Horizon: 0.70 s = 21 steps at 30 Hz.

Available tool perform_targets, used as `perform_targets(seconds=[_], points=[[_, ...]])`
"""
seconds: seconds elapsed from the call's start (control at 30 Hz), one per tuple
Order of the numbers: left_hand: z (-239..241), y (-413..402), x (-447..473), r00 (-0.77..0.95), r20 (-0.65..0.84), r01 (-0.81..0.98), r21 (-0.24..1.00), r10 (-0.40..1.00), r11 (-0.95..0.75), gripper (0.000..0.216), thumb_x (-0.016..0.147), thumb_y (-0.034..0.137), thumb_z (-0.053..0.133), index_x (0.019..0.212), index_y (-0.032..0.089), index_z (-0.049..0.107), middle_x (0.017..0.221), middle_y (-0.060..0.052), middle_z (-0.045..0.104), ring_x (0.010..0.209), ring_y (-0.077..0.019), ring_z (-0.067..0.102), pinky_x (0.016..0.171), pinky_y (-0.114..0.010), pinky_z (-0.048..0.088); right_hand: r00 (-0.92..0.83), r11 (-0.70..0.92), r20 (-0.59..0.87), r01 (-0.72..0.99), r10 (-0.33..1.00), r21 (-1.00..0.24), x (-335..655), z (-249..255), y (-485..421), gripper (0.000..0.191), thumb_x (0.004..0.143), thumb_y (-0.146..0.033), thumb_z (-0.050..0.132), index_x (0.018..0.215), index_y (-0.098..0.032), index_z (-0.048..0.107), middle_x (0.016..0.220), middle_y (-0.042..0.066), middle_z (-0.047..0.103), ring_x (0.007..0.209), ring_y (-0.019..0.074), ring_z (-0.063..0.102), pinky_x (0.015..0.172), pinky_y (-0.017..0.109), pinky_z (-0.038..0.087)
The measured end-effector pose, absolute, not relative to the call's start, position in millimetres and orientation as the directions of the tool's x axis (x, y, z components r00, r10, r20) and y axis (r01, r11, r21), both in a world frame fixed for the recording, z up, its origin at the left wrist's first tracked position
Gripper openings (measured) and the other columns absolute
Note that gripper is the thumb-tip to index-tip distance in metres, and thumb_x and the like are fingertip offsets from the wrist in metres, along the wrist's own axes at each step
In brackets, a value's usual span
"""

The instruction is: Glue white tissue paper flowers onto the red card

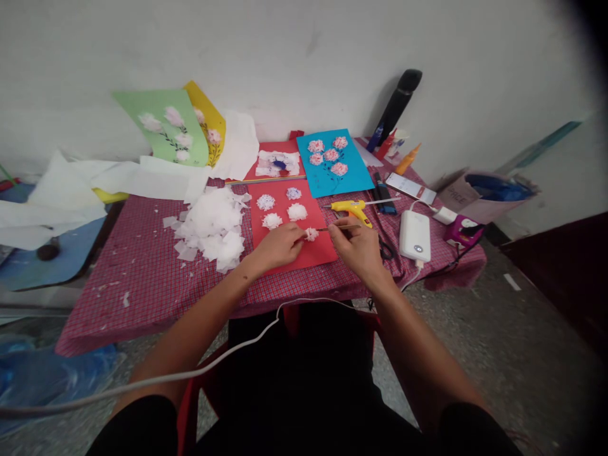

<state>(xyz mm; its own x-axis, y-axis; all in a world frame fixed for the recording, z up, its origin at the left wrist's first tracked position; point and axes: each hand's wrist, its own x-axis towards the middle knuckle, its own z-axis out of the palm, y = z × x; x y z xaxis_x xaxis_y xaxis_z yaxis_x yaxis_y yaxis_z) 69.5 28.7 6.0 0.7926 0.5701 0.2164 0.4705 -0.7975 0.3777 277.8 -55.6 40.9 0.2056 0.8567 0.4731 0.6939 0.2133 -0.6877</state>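
Showing pink tinges (barely), the tissue puff (311, 234) looks crumpled.

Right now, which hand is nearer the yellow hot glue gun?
Right hand, just below the yellow hot glue gun; left hand, farther off over the red card.

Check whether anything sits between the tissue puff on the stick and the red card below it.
Nothing visible does: the white tissue puff on the thin stick, held in the right hand, is directly over the red card.

Head view — looking down, forward.
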Motion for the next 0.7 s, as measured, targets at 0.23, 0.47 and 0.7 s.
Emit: perform_targets(seconds=[0.23,0.47,0.7], points=[[5.6,26.9,68.2,0.775,0.22,0.487,0.391,0.593,-0.781,0.028,0.093,0.015,0.049,0.114,0.016,0.068,0.108,-0.012,0.069,0.102,-0.0241,0.064,0.091,-0.038,0.052,0.204,0.214,0.437,0.647,0.876,-0.732,279.6,36.1,-55.4,0.021,0.093,-0.038,0.063,0.091,-0.02,0.073,0.081,0.006,0.077,0.069,0.0184,0.069,0.065,0.03,0.053],[4.9,24.6,72.3,0.816,0.208,0.461,0.328,0.539,-0.824,0.037,0.096,0.014,0.045,0.126,0.016,0.067,0.104,-0.011,0.066,0.101,-0.0247,0.063,0.088,-0.038,0.052,0.238,0.221,0.416,0.568,0.878,-0.793,285.0,26.2,-57.1,0.017,0.093,-0.036,0.066,0.09,-0.02,0.072,0.078,0.003,0.073,0.066,0.0167,0.066,0.065,0.031,0.053],[27.6,-9.3,34.6,0.651,0.342,0.518,0.453,0.678,-0.726,0.019,0.099,0.019,0.05,0.106,0.019,0.068,0.103,-0.008,0.069,0.097,-0.022,0.064,0.087,-0.037,0.052,0.341,0.227,0.386,0.422,0.857,-0.878,289.0,17.9,-79.1,0.016,0.093,-0.036,0.068,0.098,-0.022,0.073,0.084,0.002,0.074,0.067,0.0166,0.066,0.063,0.031,0.053]])
